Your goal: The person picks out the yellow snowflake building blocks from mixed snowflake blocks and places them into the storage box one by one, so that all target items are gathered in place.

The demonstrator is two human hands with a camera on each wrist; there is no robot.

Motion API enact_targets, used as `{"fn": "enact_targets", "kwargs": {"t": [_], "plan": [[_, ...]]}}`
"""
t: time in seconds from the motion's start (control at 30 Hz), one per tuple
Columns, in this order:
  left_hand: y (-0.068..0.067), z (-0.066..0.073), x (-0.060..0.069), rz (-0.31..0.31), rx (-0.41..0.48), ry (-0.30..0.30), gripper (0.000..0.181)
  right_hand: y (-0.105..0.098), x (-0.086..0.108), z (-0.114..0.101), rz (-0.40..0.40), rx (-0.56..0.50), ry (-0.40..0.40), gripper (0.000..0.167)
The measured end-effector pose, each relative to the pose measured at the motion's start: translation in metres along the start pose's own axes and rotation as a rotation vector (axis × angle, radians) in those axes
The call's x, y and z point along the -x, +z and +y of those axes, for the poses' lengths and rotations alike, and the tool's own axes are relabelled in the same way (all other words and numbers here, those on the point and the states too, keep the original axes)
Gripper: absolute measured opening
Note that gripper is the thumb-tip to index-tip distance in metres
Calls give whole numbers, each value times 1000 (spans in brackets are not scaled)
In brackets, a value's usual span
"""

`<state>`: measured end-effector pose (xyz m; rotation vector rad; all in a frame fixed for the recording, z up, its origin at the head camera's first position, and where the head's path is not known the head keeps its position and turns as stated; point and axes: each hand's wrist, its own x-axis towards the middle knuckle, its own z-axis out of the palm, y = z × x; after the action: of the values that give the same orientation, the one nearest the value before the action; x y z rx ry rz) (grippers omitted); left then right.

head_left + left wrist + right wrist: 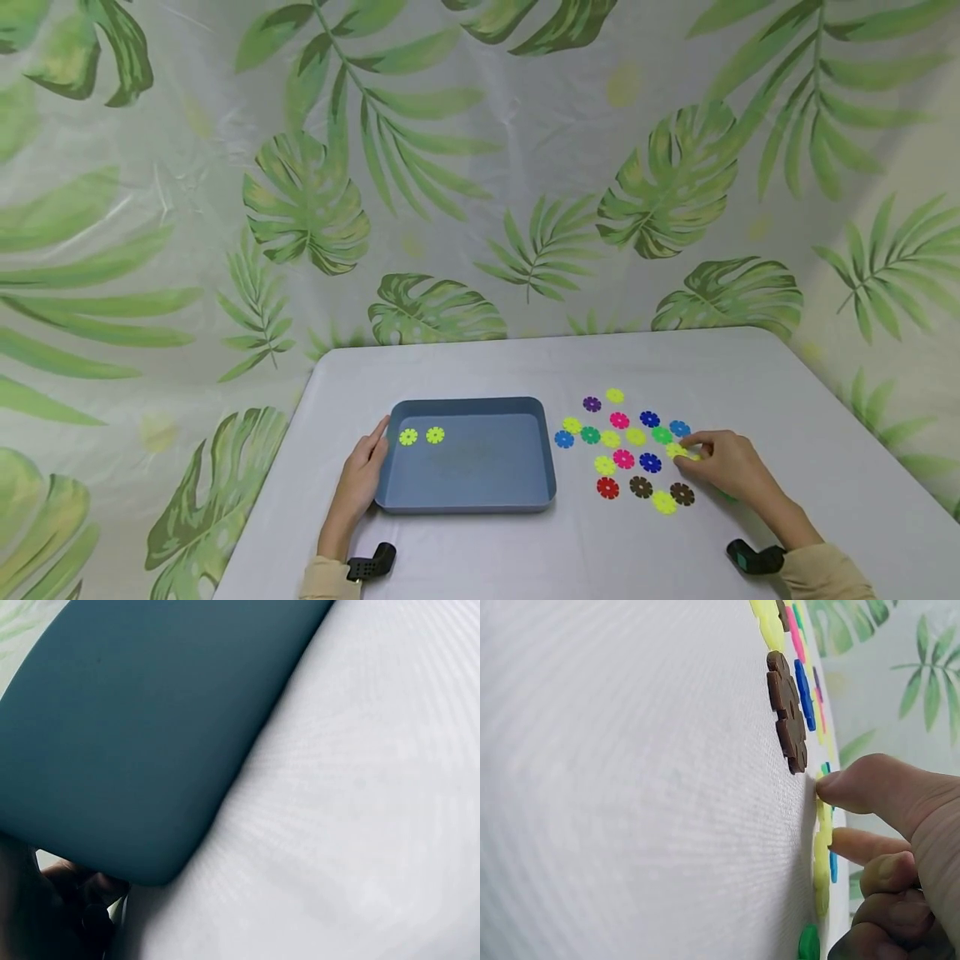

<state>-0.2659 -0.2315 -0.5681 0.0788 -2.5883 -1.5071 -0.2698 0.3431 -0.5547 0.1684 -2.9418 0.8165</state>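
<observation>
Two yellow notched discs (435,435) are contained side by side near the far left corner of the blue-grey tray (472,479), whose left side is touched by the left hand (363,473); how its fingers are bent cannot be told. Right of the tray, many-coloured discs (623,459) are spread on the worktop (645,554), where a yellow disc (675,449) is touched by the right hand (726,463), fingers narrowly parted, though whether it is pinched cannot be told.
</observation>
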Motion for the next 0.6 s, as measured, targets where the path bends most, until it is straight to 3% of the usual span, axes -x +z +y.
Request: {"fn": "enact_targets", "kwargs": {"t": [0.6], "plan": [[0,-1,1,4,2,11,45,-4,-4,-7,56,-24,6,36]]}}
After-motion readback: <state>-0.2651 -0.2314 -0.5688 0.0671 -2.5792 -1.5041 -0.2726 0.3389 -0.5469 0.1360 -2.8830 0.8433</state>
